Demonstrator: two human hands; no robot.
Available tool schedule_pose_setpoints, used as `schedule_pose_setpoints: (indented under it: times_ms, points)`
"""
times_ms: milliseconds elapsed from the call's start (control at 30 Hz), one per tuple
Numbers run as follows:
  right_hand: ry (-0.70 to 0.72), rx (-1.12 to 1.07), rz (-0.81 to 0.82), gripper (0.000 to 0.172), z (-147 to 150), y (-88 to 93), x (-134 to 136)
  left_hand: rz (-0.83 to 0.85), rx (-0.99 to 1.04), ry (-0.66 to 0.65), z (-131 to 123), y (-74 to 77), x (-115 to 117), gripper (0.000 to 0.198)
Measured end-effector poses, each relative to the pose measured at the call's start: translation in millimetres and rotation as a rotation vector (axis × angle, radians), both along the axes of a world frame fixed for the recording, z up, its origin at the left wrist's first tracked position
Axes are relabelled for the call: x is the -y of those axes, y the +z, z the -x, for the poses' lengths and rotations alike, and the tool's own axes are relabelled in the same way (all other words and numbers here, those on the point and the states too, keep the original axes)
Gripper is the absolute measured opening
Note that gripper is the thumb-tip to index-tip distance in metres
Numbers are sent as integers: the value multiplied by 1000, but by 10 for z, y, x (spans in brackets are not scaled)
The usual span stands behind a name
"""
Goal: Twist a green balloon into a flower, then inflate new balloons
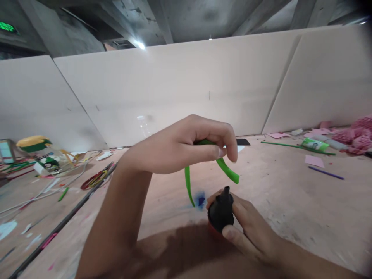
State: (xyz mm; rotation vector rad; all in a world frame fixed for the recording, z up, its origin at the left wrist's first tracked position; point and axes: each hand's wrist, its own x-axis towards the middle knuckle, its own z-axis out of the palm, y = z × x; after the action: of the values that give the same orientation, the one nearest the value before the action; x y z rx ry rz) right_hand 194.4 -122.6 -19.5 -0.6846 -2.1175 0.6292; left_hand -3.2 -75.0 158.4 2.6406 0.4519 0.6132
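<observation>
In the head view my left hand (pixel 186 145) is raised over the table, with thumb and fingers closed on a bright green strip (pixel 228 171). The strip bends, and both its ends hang below the hand. Lower and to the right, my right hand (pixel 250 224) is wrapped around a black cone-shaped piece (pixel 221 212) with a narrow upright tip. A reddish part shows beneath the black piece, mostly hidden. One end of the strip hangs just above the tip, apart from it. A blue stain (pixel 200 199) marks the table near the right fingertips.
Scissors (pixel 97 176), white cables and scraps lie at the left, near a yellow-lidded tub (pixel 34 142). At the right are a green stick (pixel 296 146), a purple stick (pixel 326 173), a green packet (pixel 315 144) and pink material (pixel 356 135). White panels (pixel 180 85) stand behind the table.
</observation>
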Motion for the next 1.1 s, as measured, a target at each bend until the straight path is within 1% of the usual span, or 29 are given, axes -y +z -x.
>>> schedule_pose_setpoints:
  times_ms: [133,233,300,500,600,767,867,1100]
  points:
    - [-34,20,21,43,-28,-29,-15,12,-3,47,22,-9,-15,12]
    - [-32,42,47,40,-55,-24,-8,26,0,120,45,-20,-24,17]
    - [-45,57,59,39,-63,-3,1,33,-20,145,63,-21,-37,19]
    - [-38,40,71,38,-68,56,-3,21,-34,144,105,2,-62,16]
    - [-47,29,70,39,-79,53,-13,58,-36,150,107,7,-56,20]
    - [-43,30,41,42,-88,38,-34,131,-13,124,103,12,-47,18]
    - [-28,22,51,39,-85,39,-41,167,-28,105,100,9,-50,15]
    - [-16,14,42,36,-89,52,-37,101,-6,62,53,-30,-67,6]
